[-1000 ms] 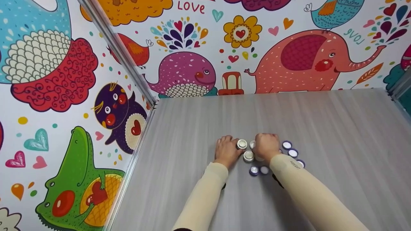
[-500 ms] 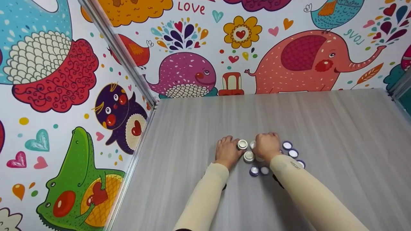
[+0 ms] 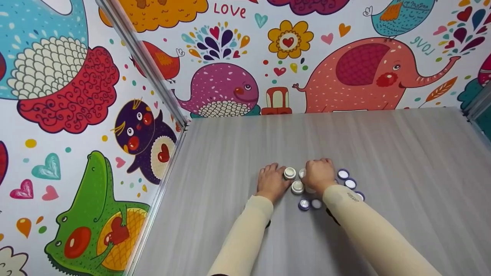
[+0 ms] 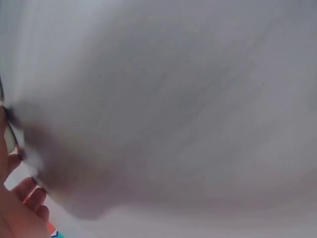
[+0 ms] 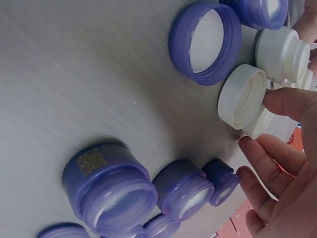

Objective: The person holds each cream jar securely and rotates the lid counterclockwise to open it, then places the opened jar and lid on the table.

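My left hand (image 3: 273, 183) lies on the table with thumb and index finger around a small white jar (image 3: 290, 173), whose open mouth faces up. Close beside it, my right hand (image 3: 319, 175) pinches another white jar (image 5: 259, 123) between thumb and index finger. A white lid (image 5: 237, 99) lies hollow side up, right by the right thumb. One more white jar (image 3: 297, 187) stands between the hands, nearer the body. In the left wrist view, only part of the left hand (image 4: 22, 213) shows at the edge, and its jar is mostly cut off.
Several open purple jars (image 5: 116, 193) stand right of the right hand, partly hidden by the forearm in the head view. Nearer the body are a purple jar (image 3: 303, 204) and a purple lid (image 5: 205, 44). Patterned walls border the grey table (image 3: 222, 153).
Both hands and the jars keep their places. The head view shifts very slightly.
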Available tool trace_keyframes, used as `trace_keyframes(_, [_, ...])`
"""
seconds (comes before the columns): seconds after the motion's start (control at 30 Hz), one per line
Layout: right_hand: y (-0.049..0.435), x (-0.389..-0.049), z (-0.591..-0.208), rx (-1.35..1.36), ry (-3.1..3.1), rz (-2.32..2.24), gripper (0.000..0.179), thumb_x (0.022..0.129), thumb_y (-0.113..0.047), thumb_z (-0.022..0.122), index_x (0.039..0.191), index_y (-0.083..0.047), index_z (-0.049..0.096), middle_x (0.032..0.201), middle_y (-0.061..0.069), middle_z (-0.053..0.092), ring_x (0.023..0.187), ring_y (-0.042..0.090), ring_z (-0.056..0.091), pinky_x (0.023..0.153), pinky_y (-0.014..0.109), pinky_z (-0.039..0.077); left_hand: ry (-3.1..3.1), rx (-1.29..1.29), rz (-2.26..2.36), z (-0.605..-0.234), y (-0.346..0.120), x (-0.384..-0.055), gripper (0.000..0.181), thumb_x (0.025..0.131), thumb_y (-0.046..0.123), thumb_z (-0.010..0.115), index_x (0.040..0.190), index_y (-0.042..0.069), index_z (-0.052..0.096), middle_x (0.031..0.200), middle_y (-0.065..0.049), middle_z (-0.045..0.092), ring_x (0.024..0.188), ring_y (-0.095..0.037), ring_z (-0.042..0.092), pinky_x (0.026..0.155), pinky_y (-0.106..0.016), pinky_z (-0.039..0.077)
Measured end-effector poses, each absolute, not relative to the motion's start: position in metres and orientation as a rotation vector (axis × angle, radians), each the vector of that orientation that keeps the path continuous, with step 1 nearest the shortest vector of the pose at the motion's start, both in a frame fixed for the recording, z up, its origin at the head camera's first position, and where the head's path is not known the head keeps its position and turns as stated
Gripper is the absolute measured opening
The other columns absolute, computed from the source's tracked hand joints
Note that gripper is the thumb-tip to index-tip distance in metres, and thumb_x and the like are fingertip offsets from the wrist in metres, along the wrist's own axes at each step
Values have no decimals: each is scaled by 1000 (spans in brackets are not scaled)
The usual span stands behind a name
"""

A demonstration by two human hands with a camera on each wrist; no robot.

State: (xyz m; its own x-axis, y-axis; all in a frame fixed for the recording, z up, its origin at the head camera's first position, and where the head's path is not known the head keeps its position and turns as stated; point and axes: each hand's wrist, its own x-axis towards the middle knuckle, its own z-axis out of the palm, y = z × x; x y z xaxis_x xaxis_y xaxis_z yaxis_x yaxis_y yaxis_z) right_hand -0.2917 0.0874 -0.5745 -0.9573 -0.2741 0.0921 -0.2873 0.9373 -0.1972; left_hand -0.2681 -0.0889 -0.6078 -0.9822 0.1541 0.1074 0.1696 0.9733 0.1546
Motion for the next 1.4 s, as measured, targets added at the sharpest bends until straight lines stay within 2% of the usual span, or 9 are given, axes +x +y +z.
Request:
trace_keyframes(0.4, [90,-295,-574,473,-3030,310,25,70,-25,74,76,-2,65,78,18,67,85,41,61,93,56,38,-3066,-269,-246,-604,-91,-269,58,87,55,68,133,20,65,139,-6,57,127,-25,51,102,-40,36])
trace_keyframes(0.97, [97,-298,-572,490,-3071,284,27,72,-26,75,80,-2,66,81,17,67,89,41,60,100,57,34,-3115,-288,-247,-601,-89,-270,58,89,55,66,134,19,64,140,-5,56,128,-24,50,104,-41,36])
trace_keyframes(1.23, [103,-298,-569,471,-3043,367,37,76,-28,74,96,2,69,91,19,69,95,42,60,102,56,33,-3128,-302,-310,-605,-90,-276,61,90,53,65,138,15,60,142,-7,54,131,-25,48,107,-40,33])
trace_keyframes(1.4, [109,-292,-571,475,-2981,493,44,84,-29,72,113,4,67,107,22,69,108,43,59,104,55,33,-3143,-278,-366,-609,-100,-273,67,89,50,68,143,14,54,147,-10,49,135,-27,45,109,-42,32])
